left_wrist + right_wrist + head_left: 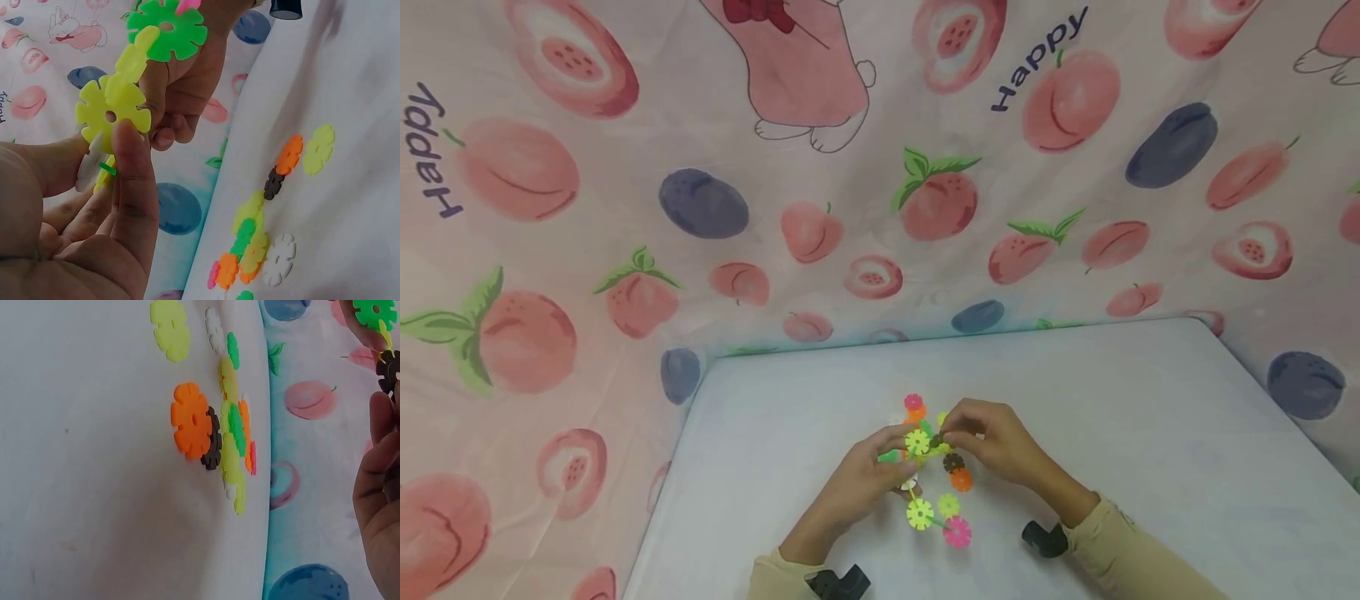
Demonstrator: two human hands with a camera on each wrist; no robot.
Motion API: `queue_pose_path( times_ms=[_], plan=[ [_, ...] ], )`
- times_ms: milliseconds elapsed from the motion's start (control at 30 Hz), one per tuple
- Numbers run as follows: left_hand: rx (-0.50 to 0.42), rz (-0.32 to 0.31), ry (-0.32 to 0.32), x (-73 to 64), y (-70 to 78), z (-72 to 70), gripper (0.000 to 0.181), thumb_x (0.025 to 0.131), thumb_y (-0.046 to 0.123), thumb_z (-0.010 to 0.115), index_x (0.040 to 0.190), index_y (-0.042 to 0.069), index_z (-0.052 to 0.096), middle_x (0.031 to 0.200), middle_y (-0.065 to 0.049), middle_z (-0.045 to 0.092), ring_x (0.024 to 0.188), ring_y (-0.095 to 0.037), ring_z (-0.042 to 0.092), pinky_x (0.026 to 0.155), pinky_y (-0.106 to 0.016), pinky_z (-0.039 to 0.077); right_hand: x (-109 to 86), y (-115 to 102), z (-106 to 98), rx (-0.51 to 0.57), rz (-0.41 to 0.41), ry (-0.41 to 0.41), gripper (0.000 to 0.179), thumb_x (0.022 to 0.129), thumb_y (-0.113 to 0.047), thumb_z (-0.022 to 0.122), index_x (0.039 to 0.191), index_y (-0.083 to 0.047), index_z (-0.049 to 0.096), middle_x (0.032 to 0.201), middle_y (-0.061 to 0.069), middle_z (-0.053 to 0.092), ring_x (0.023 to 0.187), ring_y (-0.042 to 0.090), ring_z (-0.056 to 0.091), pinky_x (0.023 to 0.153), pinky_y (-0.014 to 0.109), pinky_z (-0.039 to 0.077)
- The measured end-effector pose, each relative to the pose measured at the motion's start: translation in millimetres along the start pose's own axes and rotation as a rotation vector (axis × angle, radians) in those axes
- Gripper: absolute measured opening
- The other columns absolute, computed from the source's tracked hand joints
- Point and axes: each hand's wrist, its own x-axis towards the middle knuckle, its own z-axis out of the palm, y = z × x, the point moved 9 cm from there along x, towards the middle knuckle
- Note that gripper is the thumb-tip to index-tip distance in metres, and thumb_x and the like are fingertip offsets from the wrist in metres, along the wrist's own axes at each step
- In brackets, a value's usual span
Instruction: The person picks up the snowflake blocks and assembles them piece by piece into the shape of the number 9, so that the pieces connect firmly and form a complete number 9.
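A patterned cloth hangs behind and to the left of a white table, which fills the lower part of the head view. A little left of the table's middle, well in from its far edge, two hands meet above the surface.

The left hand grips a string of joined, slotted discs, its thumb pressed on a yellow disc. The right hand pinches a dark disc at the upper end of the work, against an edge-on yellow piece. Whether their slots are already locked I cannot tell.

The step in hand looks like pushing that dark disc on. To do it well, the left fingers should brace the piece right beside the joint, since the string could twist or part elsewhere. Turn the dark disc crosswise, line up slot with slot, then press straight in, without rocking, until it seats.

Beneath the hands, a cluster of coloured discs lies on the table. Toward its near side, an orange disc overlaps a black disc; a single yellow-green disc lies just beside, and a white disc flat nearby.
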Motion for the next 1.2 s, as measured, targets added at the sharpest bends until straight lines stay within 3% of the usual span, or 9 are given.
queue_pose_path(
  times_ms=[333, 533, 867, 1033, 1200],
  plan=[
    [0.001, -0.005, -0.006, 0.7, 2.0, 1.3, 0.053, 0.101, 0.012, 0.064, 0.151, 0.011, 0.046, 0.135, -0.017, 0.059, 0.08, -0.016, 0.073, 0.073, -0.033, 0.062, 0.9, 2.3, -5.5, 0.011, 0.004, 0.047, 0.017, 0.092, -0.011, 0.075, 0.099, -0.026, 0.071, 0.095, -0.008, 0.072, 0.085, 0.009, 0.069, 0.084, 0.028, 0.06],
    [-0.006, 0.002, -0.015, 0.8, 2.3, 2.1, 0.054, 0.101, 0.017, 0.065, 0.151, 0.01, 0.045, 0.137, -0.017, 0.059, 0.08, -0.017, 0.074, 0.074, -0.031, 0.062, 0.2, -7.6, -4.2, 0.005, -0.063, 0.04, 0.014, 0.092, -0.011, 0.076, 0.097, -0.024, 0.072, 0.094, -0.004, 0.073, 0.085, 0.008, 0.069, 0.085, 0.028, 0.06],
    [0.018, 0.029, -0.046, 0.3, 4.3, 2.8, 0.055, 0.101, 0.014, 0.063, 0.152, 0.006, 0.044, 0.136, -0.021, 0.061, 0.078, -0.011, 0.073, 0.074, -0.025, 0.06, 0.3, -12.3, -3.5, -0.033, -0.093, 0.062, 0.019, 0.089, -0.005, 0.077, 0.095, -0.023, 0.072, 0.094, -0.012, 0.071, 0.086, 0.006, 0.07, 0.088, 0.028, 0.06],
    [0.046, 0.05, -0.044, 1.0, 6.7, 1.7, 0.053, 0.101, 0.013, 0.062, 0.152, 0.007, 0.047, 0.142, -0.02, 0.06, 0.086, -0.013, 0.075, 0.087, -0.021, 0.056, -1.1, -10.4, -0.8, 0.023, -0.117, 0.08, 0.019, 0.088, -0.004, 0.077, 0.095, -0.02, 0.072, 0.093, -0.007, 0.072, 0.087, 0.009, 0.07, 0.084, 0.027, 0.06],
    [0.036, 0.05, -0.052, 0.8, 8.5, 2.7, 0.054, 0.1, 0.01, 0.063, 0.151, 0.007, 0.047, 0.141, -0.016, 0.061, 0.081, -0.008, 0.074, 0.085, -0.019, 0.056, -1.2, -5.2, 2.9, 0.072, -0.089, 0.085, 0.018, 0.088, -0.005, 0.077, 0.094, -0.022, 0.072, 0.091, -0.006, 0.073, 0.085, 0.01, 0.07, 0.079, 0.028, 0.06]
  ],
)
